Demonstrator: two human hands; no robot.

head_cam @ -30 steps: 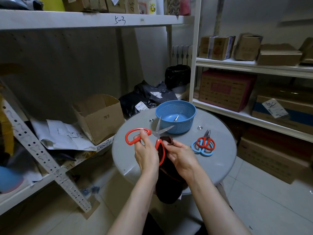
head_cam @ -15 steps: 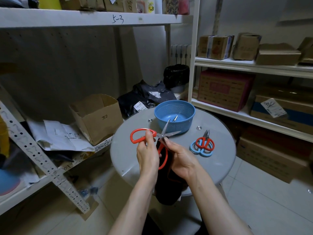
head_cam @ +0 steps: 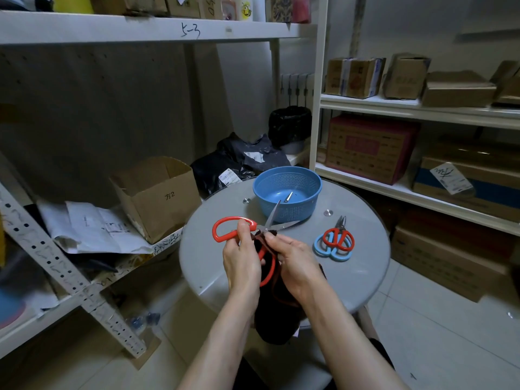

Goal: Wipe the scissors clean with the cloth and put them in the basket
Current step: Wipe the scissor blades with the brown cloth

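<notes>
My left hand (head_cam: pixel 241 261) grips the red-handled scissors (head_cam: pixel 228 228) by the handle, above the round grey table (head_cam: pixel 365 280). Their blades are spread apart and point toward the blue basket (head_cam: pixel 287 192). My right hand (head_cam: pixel 295 266) pinches a dark cloth (head_cam: pixel 277 316) against the blades near the pivot; the cloth hangs down below the table edge. Inside the basket lies a small metal piece (head_cam: pixel 288 197). To the right on the table rest two smaller scissors, one red (head_cam: pixel 337 235) on top of one light blue (head_cam: pixel 327 249).
An open cardboard box (head_cam: pixel 157 195) and loose papers (head_cam: pixel 92 226) sit on the low shelf at left. Black bags (head_cam: pixel 239 161) lie behind the table. Shelves with cardboard boxes (head_cam: pixel 371 147) stand at right. Pale floor tiles (head_cam: pixel 439 327) lie to the right of the table.
The scissors have shifted slightly right, toward the basket. My right hand with the cloth has slid up from the lower handle to the blades near the pivot.
</notes>
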